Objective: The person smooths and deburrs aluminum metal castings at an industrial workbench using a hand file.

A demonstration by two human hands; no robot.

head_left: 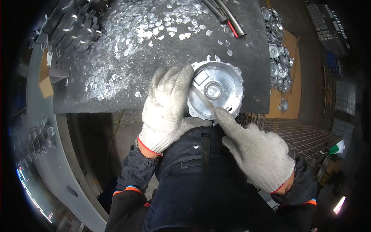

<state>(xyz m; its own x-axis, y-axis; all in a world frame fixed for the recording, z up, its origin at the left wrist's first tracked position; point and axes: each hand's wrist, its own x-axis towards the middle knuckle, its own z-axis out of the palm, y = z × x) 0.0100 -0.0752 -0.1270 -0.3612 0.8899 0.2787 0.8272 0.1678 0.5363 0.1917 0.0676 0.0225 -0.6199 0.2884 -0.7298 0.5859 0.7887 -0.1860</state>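
Apparent scraping — left hand [164, 110], fingers together, clasps metal housing [213, 90]; right hand [264, 156], forefinger extended, grip hidden, guides slim tool [204, 99] — next stroke likely needs steadiness.

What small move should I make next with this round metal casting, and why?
Perhaps turn the metal casting slightly with your left hand: it grips the left edge, while tabs project from the far rim, away from your right hand, which seems to hold a slim blade.

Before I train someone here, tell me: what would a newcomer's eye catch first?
The shiny round metal casting, centre, between the gloved left hand and right hand. Beyond it, silvery metal flakes litter the dark bench top; at right, other castings lie heaped on brown board.
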